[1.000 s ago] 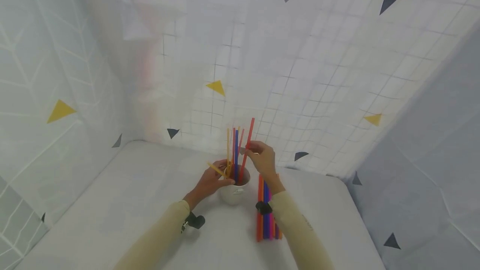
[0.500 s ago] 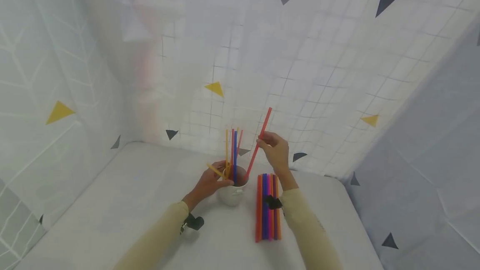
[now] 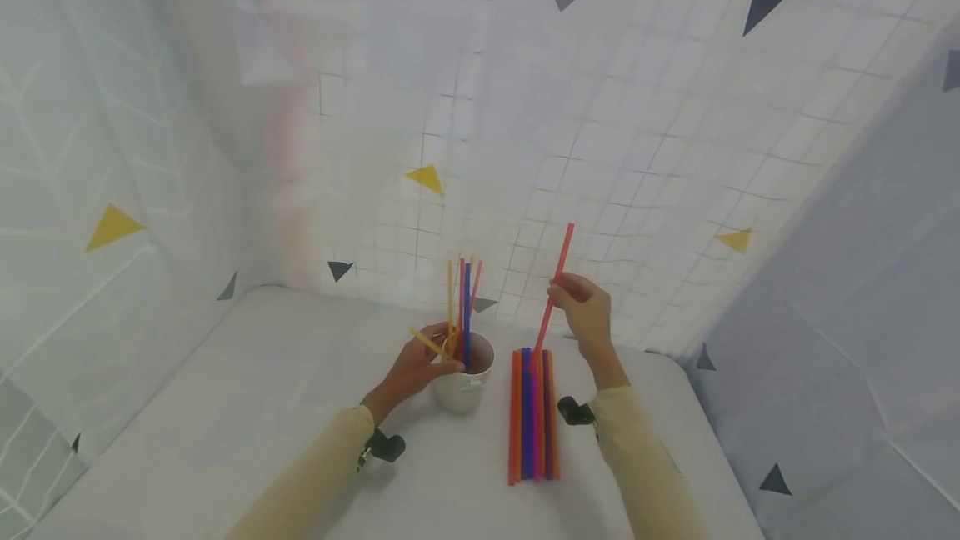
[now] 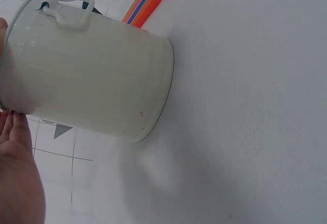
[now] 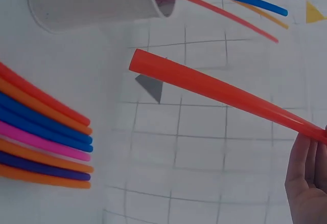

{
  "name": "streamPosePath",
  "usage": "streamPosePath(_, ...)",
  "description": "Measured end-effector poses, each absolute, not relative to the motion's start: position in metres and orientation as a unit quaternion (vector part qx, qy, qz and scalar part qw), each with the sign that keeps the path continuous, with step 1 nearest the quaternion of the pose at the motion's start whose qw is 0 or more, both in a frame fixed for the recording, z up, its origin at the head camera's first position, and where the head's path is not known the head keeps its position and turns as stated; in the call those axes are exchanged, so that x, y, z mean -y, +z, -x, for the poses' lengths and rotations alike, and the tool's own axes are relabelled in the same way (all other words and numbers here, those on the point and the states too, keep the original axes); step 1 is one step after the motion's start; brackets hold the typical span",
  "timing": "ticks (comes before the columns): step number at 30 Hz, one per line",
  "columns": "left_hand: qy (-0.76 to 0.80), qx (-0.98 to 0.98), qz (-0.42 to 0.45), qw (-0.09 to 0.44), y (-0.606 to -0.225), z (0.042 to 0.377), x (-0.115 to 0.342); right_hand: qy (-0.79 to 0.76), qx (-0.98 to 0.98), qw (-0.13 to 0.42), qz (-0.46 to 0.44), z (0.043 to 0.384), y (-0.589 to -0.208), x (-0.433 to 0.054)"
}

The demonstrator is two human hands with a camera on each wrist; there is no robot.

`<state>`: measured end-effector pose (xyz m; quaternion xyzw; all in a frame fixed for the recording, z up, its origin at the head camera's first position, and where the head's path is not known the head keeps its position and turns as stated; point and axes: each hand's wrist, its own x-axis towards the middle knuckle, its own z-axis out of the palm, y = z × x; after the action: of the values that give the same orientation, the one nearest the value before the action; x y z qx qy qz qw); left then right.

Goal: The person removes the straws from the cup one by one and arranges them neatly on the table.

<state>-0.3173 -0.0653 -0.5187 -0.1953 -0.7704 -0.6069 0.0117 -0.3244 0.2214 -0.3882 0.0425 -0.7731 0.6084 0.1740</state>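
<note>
A small white bucket with a wire-like side handle stands on the table, several straws upright in it, among them a blue straw. My left hand holds its rim from the left, thumb in front. A yellow straw leans out across that hand; whether the fingers touch it is unclear. Right of the bucket, my right hand pinches a red straw near its middle. Its lower end is in the air, outside the bucket, over the far ends of the row of straws.
A row of orange, blue, pink and purple straws lies side by side on the white table, right of the bucket. Patterned sheets rise behind the table and at both sides.
My right hand has drawn the red straw out of the bucket and moved it rightward, over the row of straws. The left hand stays at the bucket's rim.
</note>
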Motion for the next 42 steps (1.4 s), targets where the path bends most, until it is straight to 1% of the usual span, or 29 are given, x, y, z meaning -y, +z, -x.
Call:
streamPosePath(12,-0.612,0.767,0.189,0.017,-0.524,0.32,0.067,0.619,0.774,0.128,0.041,0.319,-0.447,-0.256)
streamPosePath(21,-0.611,0.766,0.197,0.023,-0.528,0.324,0.067,0.618,0.776,0.101,0.079,0.312,-0.484,-0.271)
streamPosePath(26,-0.618,0.763,0.191,0.016,-0.527,0.323,0.067,0.611,0.782,0.095,0.081,0.307,-0.503,-0.278)
streamPosePath(32,-0.624,0.756,0.198,0.014,-0.523,0.32,0.066,0.609,0.783,0.086,0.09,0.303,-0.522,-0.283)
streamPosePath(39,-0.628,0.752,0.199,0.013,-0.528,0.324,0.067,0.571,0.807,0.056,0.137,0.299,-0.539,-0.284)
streamPosePath(42,-0.623,0.756,0.198,0.017,-0.529,0.324,0.067,0.562,0.813,0.053,0.144,0.297,-0.545,-0.285)
